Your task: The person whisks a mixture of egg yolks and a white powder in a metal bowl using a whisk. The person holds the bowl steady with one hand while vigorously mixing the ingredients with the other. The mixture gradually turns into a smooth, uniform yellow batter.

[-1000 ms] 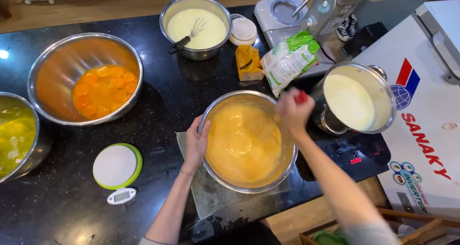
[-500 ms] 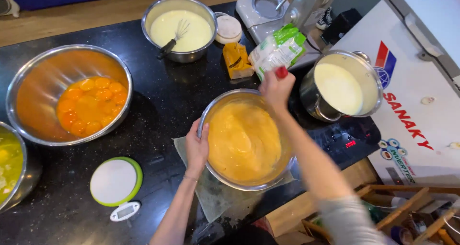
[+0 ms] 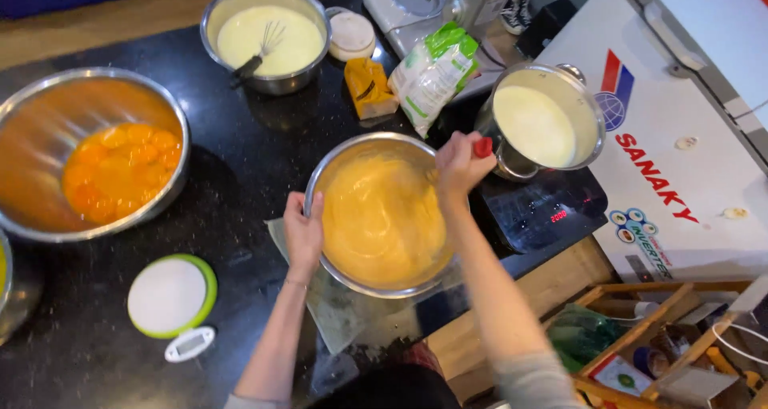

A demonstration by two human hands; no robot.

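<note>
Here the left hand [image 3: 304, 231] is closed on the near left rim of a steel mixing bowl [image 3: 352, 149], with the fingers curled over the edge and the thumb on the outside. The bowl stands in the middle of the black surface [image 3: 240, 169] on a grey cloth [image 3: 332, 313], and it is filled with a smooth yellow batter [image 3: 380, 217]. The right hand [image 3: 458, 165] is above the far right rim of the same bowl, and its fingers are wrapped tightly around a tool with a red handle [image 3: 483, 146]; the working end of the tool is blurred, so its kind cannot be told. Just beside this hand, on a dark cooktop with a red display [image 3: 544, 209], stands a steel pot [image 3: 588, 109] with a pale creamy liquid. At the left is a large steel bowl with egg yolks [image 3: 120, 169], well apart from the hands. At the far side is another steel bowl with a whitish mixture and a whisk [image 3: 260, 53] in it. Between this bowl and the pot lie a small orange packet [image 3: 370, 87] and a green and white bag [image 3: 436, 73]. Near the left forearm, a round white and green kitchen scale [image 3: 170, 297] rests on the surface.
</note>
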